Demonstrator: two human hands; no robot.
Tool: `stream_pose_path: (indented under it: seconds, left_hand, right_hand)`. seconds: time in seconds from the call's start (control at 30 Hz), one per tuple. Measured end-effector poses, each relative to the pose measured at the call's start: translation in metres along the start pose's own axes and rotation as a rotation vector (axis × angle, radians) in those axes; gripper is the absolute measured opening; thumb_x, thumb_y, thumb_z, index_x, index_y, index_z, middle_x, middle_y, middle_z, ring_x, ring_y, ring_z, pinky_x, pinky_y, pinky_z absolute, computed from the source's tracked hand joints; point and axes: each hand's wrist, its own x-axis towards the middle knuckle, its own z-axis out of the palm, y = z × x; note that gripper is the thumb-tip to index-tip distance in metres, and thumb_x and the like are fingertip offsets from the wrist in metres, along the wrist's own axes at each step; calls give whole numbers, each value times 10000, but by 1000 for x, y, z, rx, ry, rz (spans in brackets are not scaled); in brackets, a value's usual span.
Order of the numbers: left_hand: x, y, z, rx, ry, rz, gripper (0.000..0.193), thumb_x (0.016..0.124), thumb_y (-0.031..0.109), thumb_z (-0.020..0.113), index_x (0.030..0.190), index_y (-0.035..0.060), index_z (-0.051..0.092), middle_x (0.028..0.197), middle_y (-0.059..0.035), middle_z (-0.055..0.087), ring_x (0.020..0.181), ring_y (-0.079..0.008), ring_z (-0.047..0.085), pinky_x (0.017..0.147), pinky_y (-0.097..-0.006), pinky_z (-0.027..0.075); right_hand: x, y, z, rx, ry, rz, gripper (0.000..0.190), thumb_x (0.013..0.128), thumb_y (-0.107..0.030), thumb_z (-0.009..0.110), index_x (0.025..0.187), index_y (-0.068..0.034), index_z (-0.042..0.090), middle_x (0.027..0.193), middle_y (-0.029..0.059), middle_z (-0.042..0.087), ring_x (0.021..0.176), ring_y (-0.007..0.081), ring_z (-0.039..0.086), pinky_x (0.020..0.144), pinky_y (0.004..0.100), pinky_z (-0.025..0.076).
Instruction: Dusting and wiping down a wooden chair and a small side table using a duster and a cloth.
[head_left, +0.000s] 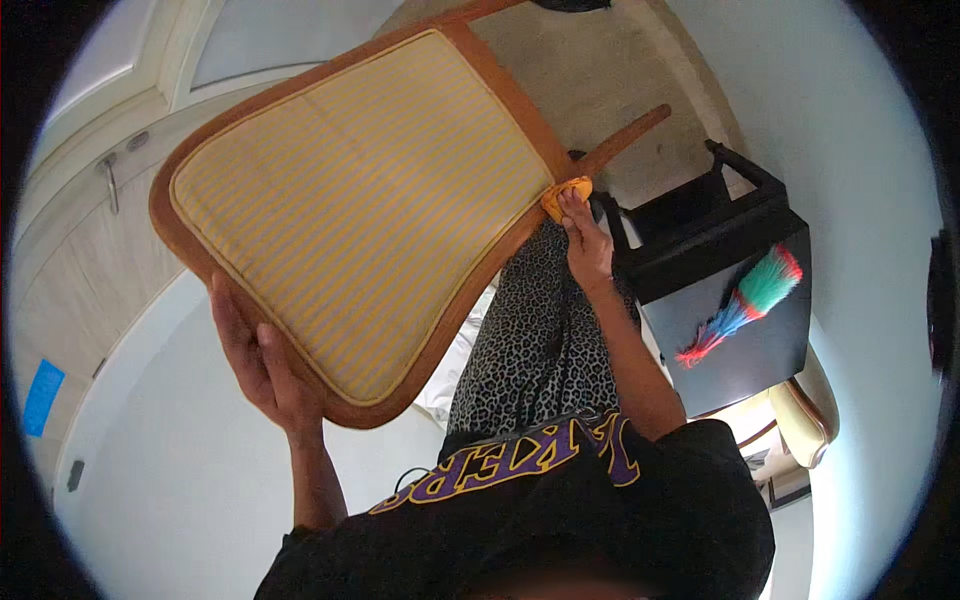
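A wooden chair with a padded striped fabric panel is held up in front of me, tilted. My left hand grips the rounded lower left edge of its wooden frame, thumb on the near face. My right hand presses an orange cloth against the frame's right corner, where a curved wooden piece sticks out. The far end of the chair runs past the top of the view.
A black piece of furniture stands at the right, with a multicoloured duster lying on it. Another padded chair is behind it. A pale wooden door or cabinet front with a metal handle is at the left.
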Motion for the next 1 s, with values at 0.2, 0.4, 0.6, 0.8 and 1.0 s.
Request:
stream_pose_path:
  seconds: [0.2,0.4,0.6,0.8,1.0]
  left_hand:
    - [2,-6,-3,15,-7,14,521,1093,154,324,1570,-55,306,1642,-176,338,1541,-295,276,1268,-434,210]
    - [8,-4,-3,-16,16,7,529,1120,226,269,1567,-54,307,1635,-186,342,1536,-296,285,1266,-436,210]
    - [4,-17,-5,-190,81,25,578,1132,306,210,1566,-67,289,1634,-206,329,1535,-306,285,1267,-429,208]
    - [0,-17,-3,-128,82,-8,639,1123,400,200,1564,-51,304,1629,-200,340,1532,-311,291,1272,-437,205]
    - [-6,-50,-18,-271,75,32,737,1106,518,178,1565,-47,297,1638,-197,325,1535,-312,285,1272,-441,195]
  right_hand:
    - [-63,-147,65,194,-98,-303,403,981,63,538,1335,-83,664,1425,131,627,1387,284,543,1149,386,435]
    - [-31,-64,57,376,-51,48,342,1029,8,513,1344,-47,636,1376,108,653,1322,214,589,1211,382,364]
    - [-82,-126,90,451,-22,-126,349,951,86,541,1234,-23,713,1300,165,697,1379,288,549,1211,442,353]
    - [-97,-168,82,443,-240,-331,311,969,49,545,1234,-6,699,1343,186,665,1334,321,587,1160,452,417]
    - [-98,-132,89,447,-7,-217,276,976,3,525,1177,-24,711,1230,162,710,1270,320,631,1168,457,411]
